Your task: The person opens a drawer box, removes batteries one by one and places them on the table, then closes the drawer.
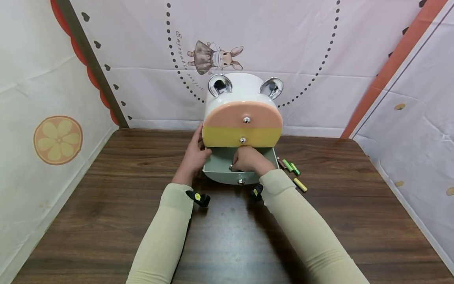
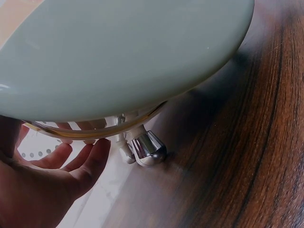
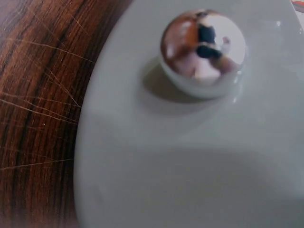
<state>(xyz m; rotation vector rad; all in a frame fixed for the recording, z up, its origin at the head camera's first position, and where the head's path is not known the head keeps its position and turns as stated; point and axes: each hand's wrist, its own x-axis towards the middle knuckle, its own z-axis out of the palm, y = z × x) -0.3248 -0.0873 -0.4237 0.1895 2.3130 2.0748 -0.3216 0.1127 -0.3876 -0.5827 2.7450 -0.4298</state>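
Note:
A small bear-like cabinet [image 1: 242, 137] stands at the back of the table, its lowest, grey-green drawer [image 1: 220, 177] pulled out. My right hand [image 1: 248, 159] reaches down into that drawer with curled fingers. It pinches a small battery [image 1: 231, 167], of which only a silvery end shows. My left hand [image 1: 194, 157] rests against the cabinet's left side, fingers along the wall and thumb near the drawer's edge. The left wrist view shows this hand [image 2: 52, 180] beside the drawer front [image 2: 128, 57]. A round chrome knob [image 3: 203, 53] fills part of the right wrist view, where the right hand is hidden.
Several batteries lie to the right of the drawer, among them a yellow one [image 1: 300, 185] and a green one [image 1: 287, 165]. Chrome legs [image 2: 148, 148] hold the cabinet off the wooden table [image 1: 106, 205]. A printed cloth [image 1: 142, 47] hangs behind.

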